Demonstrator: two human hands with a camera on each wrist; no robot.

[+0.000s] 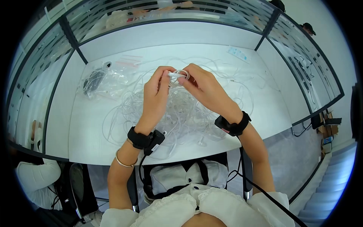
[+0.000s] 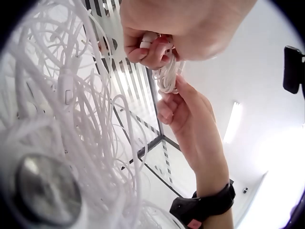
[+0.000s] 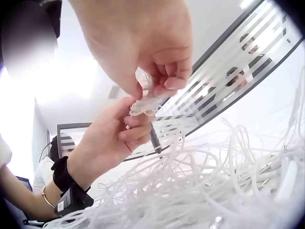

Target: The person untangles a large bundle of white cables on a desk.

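Above the table, both hands hold a small coil of thin white cable [image 1: 177,80]. My left hand [image 1: 155,92] pinches its left side between thumb and fingers, with a white end piece [image 2: 148,39] at the fingertips in the left wrist view. From the right, my right hand [image 1: 206,89] grips the loops with thumb and curled fingers. The right wrist view shows the coil's strands [image 3: 145,105] bunched between the two hands. Below them spreads a large tangled pile of white cables [image 1: 181,109], some with metal plugs.
On the white table [image 1: 87,125], clear plastic bags [image 1: 117,77] lie at the left, one around a dark cable bundle [image 1: 94,81]. A blue-and-white packet [image 1: 239,54] lies at the back right. Partition panels [image 1: 170,36] enclose the back and sides.
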